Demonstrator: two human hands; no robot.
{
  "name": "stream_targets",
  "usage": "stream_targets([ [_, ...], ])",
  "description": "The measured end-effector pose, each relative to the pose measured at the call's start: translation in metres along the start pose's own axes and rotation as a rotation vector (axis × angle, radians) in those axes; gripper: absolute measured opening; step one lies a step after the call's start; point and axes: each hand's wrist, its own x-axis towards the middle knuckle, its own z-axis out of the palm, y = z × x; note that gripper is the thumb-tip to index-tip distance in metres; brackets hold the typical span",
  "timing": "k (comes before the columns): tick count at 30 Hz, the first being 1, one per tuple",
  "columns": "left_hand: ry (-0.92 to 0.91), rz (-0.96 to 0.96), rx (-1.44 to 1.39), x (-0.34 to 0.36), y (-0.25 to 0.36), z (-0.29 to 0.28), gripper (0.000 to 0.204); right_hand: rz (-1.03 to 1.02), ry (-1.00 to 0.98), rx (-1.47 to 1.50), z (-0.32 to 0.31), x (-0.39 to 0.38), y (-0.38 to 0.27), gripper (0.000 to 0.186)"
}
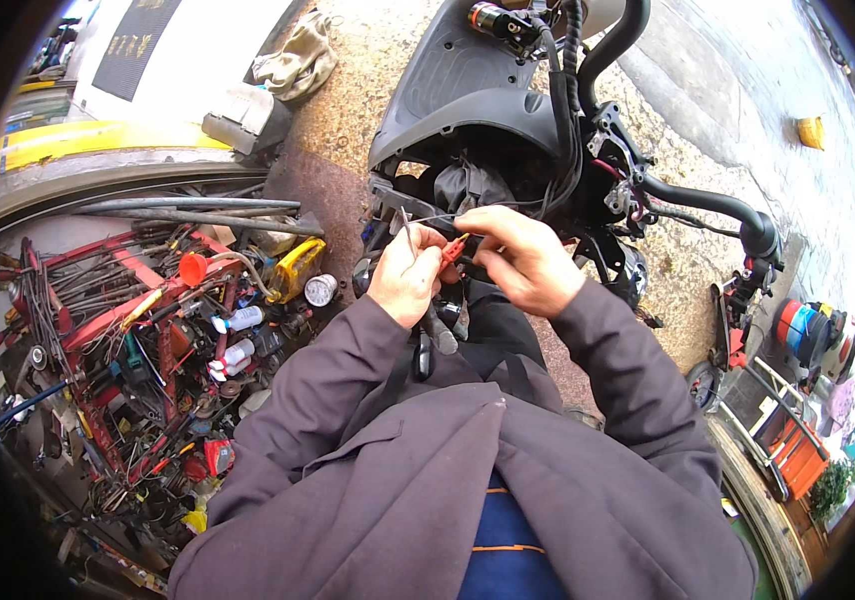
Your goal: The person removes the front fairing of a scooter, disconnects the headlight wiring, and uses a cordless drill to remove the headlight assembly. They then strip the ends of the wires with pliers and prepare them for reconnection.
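My left hand is closed around a small red piece, perhaps a tool's grip or a connector; its exact kind is hard to make out. A thin greyish rod or strip sticks up past the left thumb. Close on the right, my right hand has its fingers curled in at the red piece, and what they pinch is hidden. A thin wire passes by the right fingertips toward the cable bundle of a partly stripped scooter. Both hands are over its opened body, just in front of me.
The scooter's black handlebar reaches right. At left, a red metal rack is heaped with tools, white bottles, a red funnel and a round gauge. A yellow bucket stands far right, and an orange cart nearer right.
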Motion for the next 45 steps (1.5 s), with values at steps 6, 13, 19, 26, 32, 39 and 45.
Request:
stream_targets([
  [6,-0.018,0.111,0.134,-0.001,0.004,-0.001,0.014,-0.052,-0.283,-0.248,-0.005,0.025,0.005,0.02],
  [13,-0.075,0.163,0.292,0.0,0.016,-0.01,0.012,0.091,-0.408,-0.139,-0.016,0.042,0.011,0.02],
  [19,-0.065,0.116,0.289,0.004,0.026,-0.011,0.014,0.105,-0.413,-0.068,-0.019,0.047,0.017,0.021],
  [26,-0.093,0.141,0.273,0.006,0.027,-0.01,0.013,0.422,-0.396,0.309,-0.024,0.043,0.014,0.018],
  [32,-0.1,0.132,0.207,0.009,0.02,-0.011,0.013,0.441,-0.349,0.347,-0.025,0.043,0.019,0.018],
  [39,-0.074,0.138,0.251,0.01,0.019,-0.004,0.01,0.482,-0.377,0.427,-0.026,0.046,0.025,0.014],
  [45,-0.041,0.118,0.279,0.012,0.019,0.002,0.01,0.577,-0.378,0.472,-0.028,0.049,0.024,0.013],
])
